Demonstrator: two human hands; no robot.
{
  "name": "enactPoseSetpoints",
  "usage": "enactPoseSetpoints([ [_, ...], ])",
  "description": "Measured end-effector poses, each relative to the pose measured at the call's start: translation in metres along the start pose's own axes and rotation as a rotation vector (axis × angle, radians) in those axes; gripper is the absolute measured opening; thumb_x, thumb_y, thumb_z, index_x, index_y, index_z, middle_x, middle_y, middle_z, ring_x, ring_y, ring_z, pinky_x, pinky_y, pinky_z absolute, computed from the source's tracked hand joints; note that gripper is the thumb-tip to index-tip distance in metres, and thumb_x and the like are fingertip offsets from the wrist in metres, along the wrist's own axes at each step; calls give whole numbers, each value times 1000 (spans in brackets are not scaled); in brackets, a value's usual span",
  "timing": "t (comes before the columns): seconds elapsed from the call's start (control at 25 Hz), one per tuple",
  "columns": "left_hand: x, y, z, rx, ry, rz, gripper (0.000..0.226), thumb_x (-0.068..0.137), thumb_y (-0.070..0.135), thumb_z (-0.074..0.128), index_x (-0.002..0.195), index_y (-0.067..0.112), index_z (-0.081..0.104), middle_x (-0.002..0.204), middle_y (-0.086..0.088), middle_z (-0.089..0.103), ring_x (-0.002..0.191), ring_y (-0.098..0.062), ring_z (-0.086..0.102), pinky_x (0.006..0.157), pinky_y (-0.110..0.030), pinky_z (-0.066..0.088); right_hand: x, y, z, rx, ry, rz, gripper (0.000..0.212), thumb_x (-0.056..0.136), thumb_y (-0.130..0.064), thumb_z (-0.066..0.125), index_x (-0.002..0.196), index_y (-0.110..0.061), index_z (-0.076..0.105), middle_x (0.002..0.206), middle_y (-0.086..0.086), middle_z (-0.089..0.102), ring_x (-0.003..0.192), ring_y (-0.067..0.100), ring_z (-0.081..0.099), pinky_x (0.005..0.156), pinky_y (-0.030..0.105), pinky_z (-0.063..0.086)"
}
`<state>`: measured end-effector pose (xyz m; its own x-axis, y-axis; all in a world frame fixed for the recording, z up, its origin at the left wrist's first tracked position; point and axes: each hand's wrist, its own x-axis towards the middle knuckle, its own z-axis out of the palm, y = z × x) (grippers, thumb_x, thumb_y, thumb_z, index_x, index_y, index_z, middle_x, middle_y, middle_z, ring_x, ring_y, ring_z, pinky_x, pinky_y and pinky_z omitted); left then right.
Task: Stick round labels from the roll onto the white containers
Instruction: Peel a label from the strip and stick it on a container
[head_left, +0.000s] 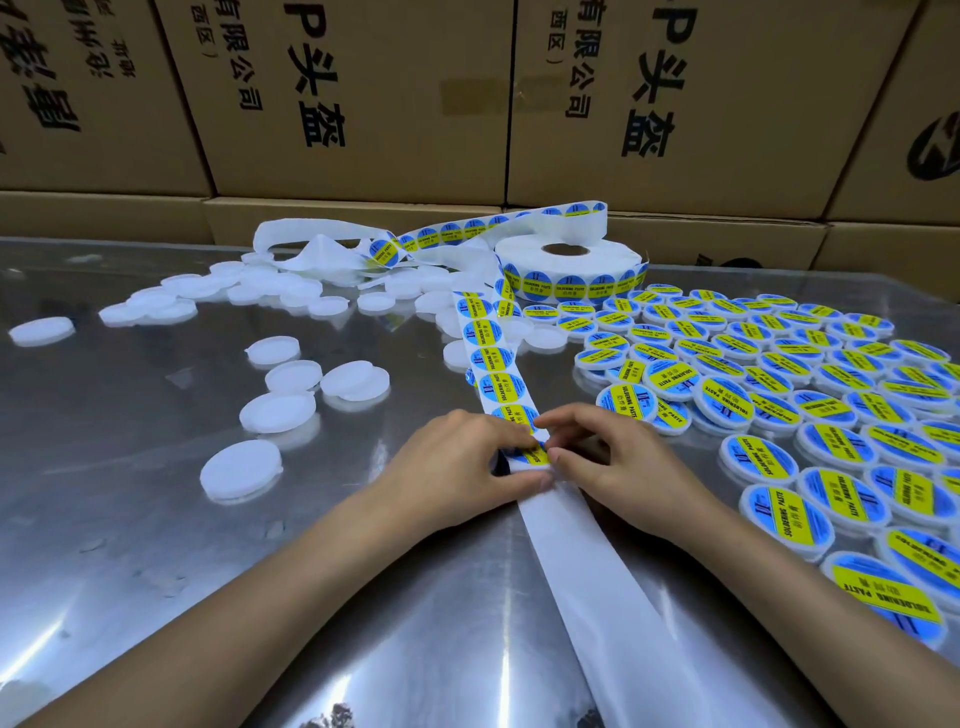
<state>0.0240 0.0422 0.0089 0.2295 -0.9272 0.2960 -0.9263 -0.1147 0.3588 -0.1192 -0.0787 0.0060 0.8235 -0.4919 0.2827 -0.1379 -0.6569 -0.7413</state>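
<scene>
A roll of blue-and-yellow round labels (569, 270) lies flat at the back of the metal table. Its strip (493, 364) runs toward me over the table. My left hand (457, 462) and my right hand (618, 457) meet at the strip's near end, where a white container (527, 470) lies mostly hidden under the fingers. Both hands pinch a round label (535, 454) at its edges, on or just above that container. Bare backing paper (582, 571) trails from under my hands toward the near edge.
Several unlabelled white containers (353, 382) are scattered left and at the back. Labelled containers (779, 358) cover the right side in rows. Used backing paper (311, 249) is bunched behind the roll's left. Cardboard boxes (363, 93) wall the far edge of the table (156, 519).
</scene>
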Motion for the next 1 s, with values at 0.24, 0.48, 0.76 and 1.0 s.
enactPoseSetpoints([
  [0.24, 0, 2, 1, -90, 120, -98, 23, 80, 49, 66, 98, 37, 72, 92, 10, 73, 83, -12, 64, 72, -32, 49, 1, 3, 1, -13, -38, -20, 28, 84, -20, 68, 111, -24, 64, 102, -8, 69, 101, 5, 62, 93, 34, 48],
  [0.48, 1, 1, 0, -265, 182, -145, 13, 78, 43, 71, 87, 34, 74, 80, 14, 72, 79, -7, 64, 75, -33, 50, 2, 6, 1, -144, -30, -54, 34, 85, -19, 67, 117, -24, 59, 107, -5, 62, 105, 13, 55, 93, 37, 44],
  [0.76, 3, 2, -2, -640, 129, -185, 11, 85, 22, 68, 91, 19, 77, 49, 18, 61, 42, 7, 46, 44, -9, 35, 2, 6, -1, -130, -16, -27, 39, 84, -15, 67, 120, -21, 56, 114, -4, 61, 110, 12, 54, 98, 35, 43],
  [1.0, 7, 6, -13, -832, 486, -188, 10, 86, 14, 65, 85, 19, 74, 74, 15, 72, 67, 9, 59, 65, -9, 45, 3, 7, -2, -98, 30, 17, 36, 85, -8, 64, 118, -20, 56, 108, -6, 61, 98, 4, 56, 85, 11, 42],
])
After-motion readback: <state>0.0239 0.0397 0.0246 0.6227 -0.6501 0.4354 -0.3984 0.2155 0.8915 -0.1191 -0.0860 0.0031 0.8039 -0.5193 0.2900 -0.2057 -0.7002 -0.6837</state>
